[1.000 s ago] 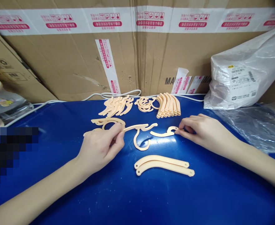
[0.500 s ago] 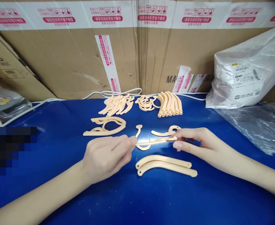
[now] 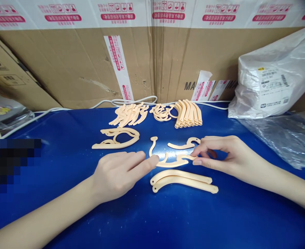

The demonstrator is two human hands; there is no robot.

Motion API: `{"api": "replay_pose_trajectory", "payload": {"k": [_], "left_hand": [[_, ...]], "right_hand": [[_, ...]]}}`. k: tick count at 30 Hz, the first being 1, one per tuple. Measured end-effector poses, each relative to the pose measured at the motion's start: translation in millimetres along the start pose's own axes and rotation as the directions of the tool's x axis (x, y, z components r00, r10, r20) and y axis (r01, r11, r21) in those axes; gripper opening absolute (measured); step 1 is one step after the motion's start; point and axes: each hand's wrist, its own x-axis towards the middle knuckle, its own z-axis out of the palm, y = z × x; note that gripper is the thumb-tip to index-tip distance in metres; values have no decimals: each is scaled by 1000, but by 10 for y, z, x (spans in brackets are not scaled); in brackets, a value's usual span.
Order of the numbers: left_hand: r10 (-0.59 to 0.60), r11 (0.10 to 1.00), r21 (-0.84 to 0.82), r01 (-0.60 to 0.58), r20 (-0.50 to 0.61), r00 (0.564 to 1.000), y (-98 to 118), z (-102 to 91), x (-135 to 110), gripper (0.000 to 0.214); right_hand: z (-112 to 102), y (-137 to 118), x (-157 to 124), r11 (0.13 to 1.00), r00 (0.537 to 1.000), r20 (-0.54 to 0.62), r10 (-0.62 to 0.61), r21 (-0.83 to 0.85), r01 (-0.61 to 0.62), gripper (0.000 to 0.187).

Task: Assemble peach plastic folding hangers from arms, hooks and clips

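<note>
My left hand [image 3: 125, 173] is closed at the left end of a cream, curved hanger piece [image 3: 171, 164], index finger and thumb against it. At its other end, my right hand [image 3: 220, 154] pinches the slim hooked tip between thumb and fingers. Just behind the held piece lies a thin curved hook [image 3: 152, 147], partly covered by it and by my left fingers. A similar hooked hanger piece [image 3: 180, 146] lies beside my right fingertips. Nearer to me, two longer curved arms [image 3: 185, 181] lie side by side on the blue table [image 3: 152, 221].
A folded hanger [image 3: 116, 138] lies left of centre. Behind it are a pile of hooked pieces [image 3: 128, 114], some hooks [image 3: 161, 113] and a stack of long arms [image 3: 188, 114]. Cardboard [image 3: 77, 65] walls the back, with a white cable [image 3: 105, 102] along it. A plastic-wrapped package [image 3: 269, 83] stands right.
The held piece has turned from edge-on to show its flat, hooked side and sits slightly lower. Both hands keep hold of its ends; the other pieces have stayed in place.
</note>
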Motion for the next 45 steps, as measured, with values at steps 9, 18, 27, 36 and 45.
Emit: {"api": "replay_pose_trajectory", "payload": {"k": [9, 18, 27, 36, 45], "left_hand": [[42, 999, 23, -41, -25, 999, 12, -59, 43, 24], [-16, 999, 51, 18, -35, 999, 46, -89, 73, 21], [46, 998, 36, -47, 30, 998, 49, -36, 54, 24], [78, 990, -130, -61, 130, 988, 16, 18, 64, 21], [20, 986, -169, 2, 127, 992, -33, 55, 7, 18]], "right_hand": [[46, 12, -10, 988, 990, 101, -103, -102, 114, 22], [109, 15, -31, 984, 990, 29, -140, -109, 143, 21], [-76, 81, -2, 991, 999, 36, 30, -133, -25, 25], [-277, 359, 25, 874, 998, -41, 48, -482, -62, 18], [-228, 317, 41, 854, 998, -31, 47, -518, -56, 19]]}}
